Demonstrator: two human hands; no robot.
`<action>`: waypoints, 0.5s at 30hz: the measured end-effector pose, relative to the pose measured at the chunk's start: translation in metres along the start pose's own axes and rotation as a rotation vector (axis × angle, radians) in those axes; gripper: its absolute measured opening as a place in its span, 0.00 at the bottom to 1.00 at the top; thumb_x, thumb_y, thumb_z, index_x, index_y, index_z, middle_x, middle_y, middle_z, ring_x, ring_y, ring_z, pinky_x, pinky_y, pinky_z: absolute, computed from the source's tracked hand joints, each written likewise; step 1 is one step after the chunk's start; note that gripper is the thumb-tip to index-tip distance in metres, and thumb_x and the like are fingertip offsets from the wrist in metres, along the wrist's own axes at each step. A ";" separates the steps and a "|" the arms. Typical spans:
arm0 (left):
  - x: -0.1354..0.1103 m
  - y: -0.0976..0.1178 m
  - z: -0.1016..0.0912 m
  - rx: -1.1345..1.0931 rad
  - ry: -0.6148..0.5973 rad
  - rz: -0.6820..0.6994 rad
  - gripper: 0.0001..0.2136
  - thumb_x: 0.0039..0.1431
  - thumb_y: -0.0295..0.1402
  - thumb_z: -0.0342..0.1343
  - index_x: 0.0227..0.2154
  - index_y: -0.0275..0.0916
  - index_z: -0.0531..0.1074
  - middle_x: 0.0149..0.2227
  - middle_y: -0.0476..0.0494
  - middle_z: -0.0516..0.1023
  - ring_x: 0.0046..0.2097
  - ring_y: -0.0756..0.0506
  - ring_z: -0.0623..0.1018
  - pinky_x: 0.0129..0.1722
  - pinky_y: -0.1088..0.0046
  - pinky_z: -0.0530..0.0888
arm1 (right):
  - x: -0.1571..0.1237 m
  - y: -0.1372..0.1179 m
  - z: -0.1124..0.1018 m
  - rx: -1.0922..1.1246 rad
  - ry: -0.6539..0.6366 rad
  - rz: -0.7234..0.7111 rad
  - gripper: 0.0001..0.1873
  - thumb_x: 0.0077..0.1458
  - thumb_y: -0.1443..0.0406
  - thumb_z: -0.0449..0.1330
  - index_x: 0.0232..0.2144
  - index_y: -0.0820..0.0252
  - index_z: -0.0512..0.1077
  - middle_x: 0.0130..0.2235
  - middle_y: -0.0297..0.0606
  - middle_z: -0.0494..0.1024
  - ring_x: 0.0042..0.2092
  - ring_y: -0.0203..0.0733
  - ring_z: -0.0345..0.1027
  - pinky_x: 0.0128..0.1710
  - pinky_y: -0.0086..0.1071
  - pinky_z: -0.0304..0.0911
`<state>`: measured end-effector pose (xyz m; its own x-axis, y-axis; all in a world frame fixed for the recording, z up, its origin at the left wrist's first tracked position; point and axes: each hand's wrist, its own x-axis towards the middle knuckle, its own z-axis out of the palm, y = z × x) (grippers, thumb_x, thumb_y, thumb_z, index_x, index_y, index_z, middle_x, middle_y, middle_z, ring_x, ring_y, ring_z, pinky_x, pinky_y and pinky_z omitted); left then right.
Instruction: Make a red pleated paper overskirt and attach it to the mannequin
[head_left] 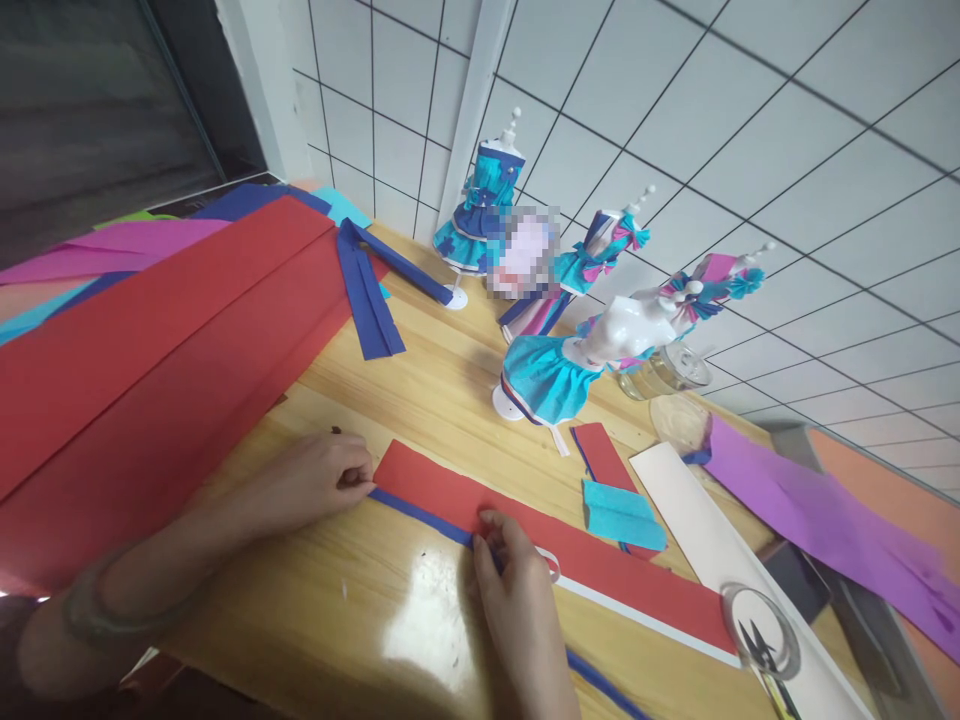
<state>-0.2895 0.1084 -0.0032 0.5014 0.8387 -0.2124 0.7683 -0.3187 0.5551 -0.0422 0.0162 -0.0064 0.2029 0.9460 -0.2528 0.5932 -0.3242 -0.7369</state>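
Observation:
A long red crepe-paper strip (600, 540) lies slantwise across the wooden table in front of me. Along its near edge runs a narrow blue strip (427, 515), with a white border (652, 613) showing farther right. My left hand (330, 480) is closed at the left end, fingertips pinching the blue strip at the corner. Farther along, my right hand (517, 580) pinches the blue strip against the red edge between thumb and fingers. The strip's loose blue tail (604, 685) emerges beyond my right wrist. A curled white ribbon-like loop (551, 565) stands beside my right hand.
Large red sheets (172, 380) cover the left side. Small dress forms in paper outfits (551, 375) stand at the back. Black-bladed scissors (766, 655) rest by a round clear tape roll (761, 625) at right. A turquoise piece (622, 513) and purple paper (817, 520) lie beyond.

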 end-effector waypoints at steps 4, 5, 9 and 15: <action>0.000 -0.001 0.001 -0.005 0.008 0.004 0.10 0.55 0.33 0.48 0.21 0.37 0.64 0.25 0.51 0.68 0.30 0.50 0.67 0.31 0.73 0.59 | 0.000 0.000 0.003 -0.007 0.037 -0.006 0.19 0.53 0.60 0.52 0.43 0.65 0.71 0.37 0.47 0.79 0.36 0.47 0.74 0.36 0.35 0.66; 0.000 -0.002 0.001 -0.005 0.014 0.009 0.09 0.55 0.33 0.48 0.21 0.37 0.64 0.25 0.51 0.68 0.30 0.50 0.67 0.31 0.73 0.59 | 0.000 0.000 0.003 -0.011 0.041 -0.006 0.19 0.53 0.60 0.52 0.43 0.66 0.71 0.37 0.47 0.79 0.36 0.47 0.74 0.36 0.36 0.66; -0.001 -0.003 0.002 -0.005 0.022 0.013 0.09 0.55 0.33 0.48 0.21 0.38 0.65 0.25 0.51 0.68 0.30 0.50 0.67 0.31 0.73 0.59 | -0.001 -0.002 0.003 0.010 0.019 0.002 0.18 0.53 0.60 0.52 0.43 0.64 0.71 0.36 0.45 0.79 0.35 0.46 0.74 0.35 0.35 0.66; 0.000 -0.002 0.002 0.000 0.024 0.009 0.09 0.54 0.33 0.49 0.20 0.38 0.64 0.25 0.51 0.68 0.30 0.50 0.67 0.31 0.73 0.59 | -0.001 -0.002 0.001 -0.014 -0.009 0.019 0.13 0.53 0.61 0.51 0.37 0.60 0.70 0.34 0.42 0.78 0.33 0.44 0.74 0.34 0.33 0.64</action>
<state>-0.2900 0.1076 -0.0060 0.4984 0.8463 -0.1882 0.7638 -0.3258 0.5572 -0.0449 0.0162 -0.0054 0.2073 0.9397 -0.2721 0.6000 -0.3418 -0.7233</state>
